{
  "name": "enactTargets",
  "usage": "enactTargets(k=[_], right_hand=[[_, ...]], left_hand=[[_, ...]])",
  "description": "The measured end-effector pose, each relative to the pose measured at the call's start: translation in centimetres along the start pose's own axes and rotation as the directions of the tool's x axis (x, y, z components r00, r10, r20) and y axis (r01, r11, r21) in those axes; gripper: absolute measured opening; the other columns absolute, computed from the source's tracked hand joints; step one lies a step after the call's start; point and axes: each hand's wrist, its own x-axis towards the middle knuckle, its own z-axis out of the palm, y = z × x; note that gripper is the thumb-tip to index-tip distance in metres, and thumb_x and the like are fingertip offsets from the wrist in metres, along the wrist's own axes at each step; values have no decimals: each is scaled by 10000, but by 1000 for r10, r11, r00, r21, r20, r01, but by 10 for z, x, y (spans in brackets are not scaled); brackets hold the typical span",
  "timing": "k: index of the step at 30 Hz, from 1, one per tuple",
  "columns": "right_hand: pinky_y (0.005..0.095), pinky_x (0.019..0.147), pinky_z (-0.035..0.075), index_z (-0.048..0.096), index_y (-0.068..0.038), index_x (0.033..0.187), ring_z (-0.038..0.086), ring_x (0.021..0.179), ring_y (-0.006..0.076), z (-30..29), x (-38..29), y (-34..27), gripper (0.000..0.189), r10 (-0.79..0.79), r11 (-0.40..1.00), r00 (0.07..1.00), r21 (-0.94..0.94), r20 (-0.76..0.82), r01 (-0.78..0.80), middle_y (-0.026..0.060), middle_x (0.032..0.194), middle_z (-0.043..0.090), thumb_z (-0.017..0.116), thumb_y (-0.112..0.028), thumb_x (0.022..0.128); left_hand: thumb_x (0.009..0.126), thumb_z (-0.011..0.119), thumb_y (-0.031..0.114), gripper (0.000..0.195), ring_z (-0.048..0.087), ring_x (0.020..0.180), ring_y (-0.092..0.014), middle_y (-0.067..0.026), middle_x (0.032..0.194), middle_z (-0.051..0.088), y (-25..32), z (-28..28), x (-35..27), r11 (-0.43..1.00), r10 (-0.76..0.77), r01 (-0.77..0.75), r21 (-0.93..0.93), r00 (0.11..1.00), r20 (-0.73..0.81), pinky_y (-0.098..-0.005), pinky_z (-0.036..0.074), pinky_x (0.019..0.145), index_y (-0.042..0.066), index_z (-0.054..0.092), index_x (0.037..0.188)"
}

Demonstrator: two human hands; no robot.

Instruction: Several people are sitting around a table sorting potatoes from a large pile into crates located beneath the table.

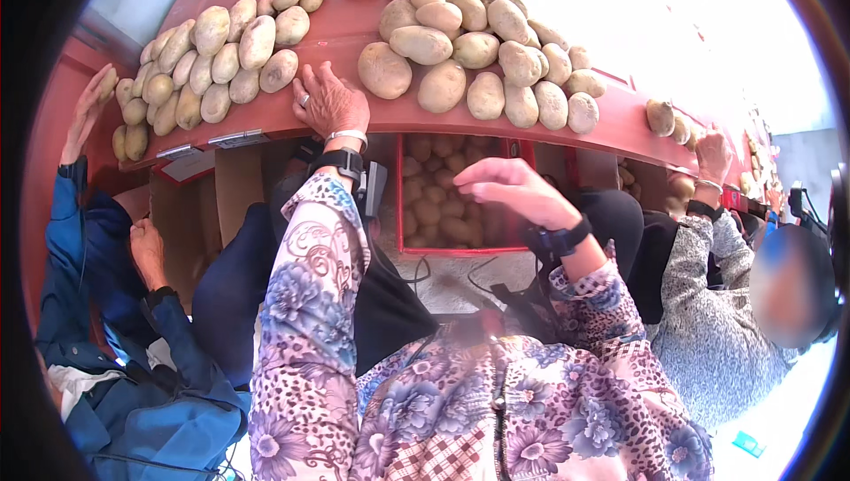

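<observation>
My left hand (332, 101), with a ring and a bracelet, rests on the front edge of the red table (325, 32). No object shows in it. A pile of potatoes (458, 49) lies just to its right, and another pile (212, 62) lies to its left. Below the table edge, my right hand (514, 192) hangs in the air over a red-rimmed box (458, 252). Its fingers stretch left, slightly blurred, and nothing is visible in its grasp. Loose potatoes (428, 215) fill the box, partly hidden by that hand.
On the left, a person in a blue sleeve (63, 235) has a hand by the potatoes; a cardboard box (182, 208) stands beneath. To the right, a person in a grey knit sleeve (687, 262) reaches toward several potatoes (661, 117). Metal hinges (239, 139) line the table edge.
</observation>
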Motion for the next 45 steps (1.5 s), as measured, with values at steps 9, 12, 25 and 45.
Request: enactTargets(k=[9, 12, 25, 45], right_hand=[[449, 796, 462, 514, 19, 1025, 550, 946, 346, -12, -100, -27, 448, -505, 662, 856, 586, -112, 467, 220, 1052, 527, 578, -353, 784], [454, 667, 469, 527, 37, 1013, 573, 809, 356, 4, -143, -57, 499, -645, 656, 763, 475, -51, 587, 248, 909, 547, 613, -375, 745], [470, 685, 469, 570, 71, 996, 591, 838, 384, 30, -199, -53, 515, -810, 523, 586, 448, -1, 725, 277, 910, 586, 683, -350, 722], [317, 860, 433, 495, 68, 1147, 565, 1005, 212, 26, -183, 6, 428, -460, 752, 885, 562, 75, 344, 142, 1081, 579, 601, -102, 770]], left_hand=[[857, 540, 288, 503, 412, 1197, -225, -110, 1282, 443, -35, -100, -31, 293, 298, 523, -800, 745, 596, -368, 289, 1002, 69, 384, 1283], [909, 490, 231, 370, 494, 1125, -203, -105, 1206, 518, -53, -129, -85, 367, 385, 378, -850, 770, 509, -324, 366, 947, 29, 457, 1218], [908, 469, 137, 297, 525, 1069, -177, -93, 1142, 543, -33, -124, -124, 375, 553, 427, -823, 610, 568, -300, 403, 911, 20, 470, 1180], [881, 519, 213, 387, 529, 1060, -180, -91, 1173, 537, -10, -142, -168, 667, 484, 453, -591, 340, 807, -296, 411, 881, 43, 446, 1220]])
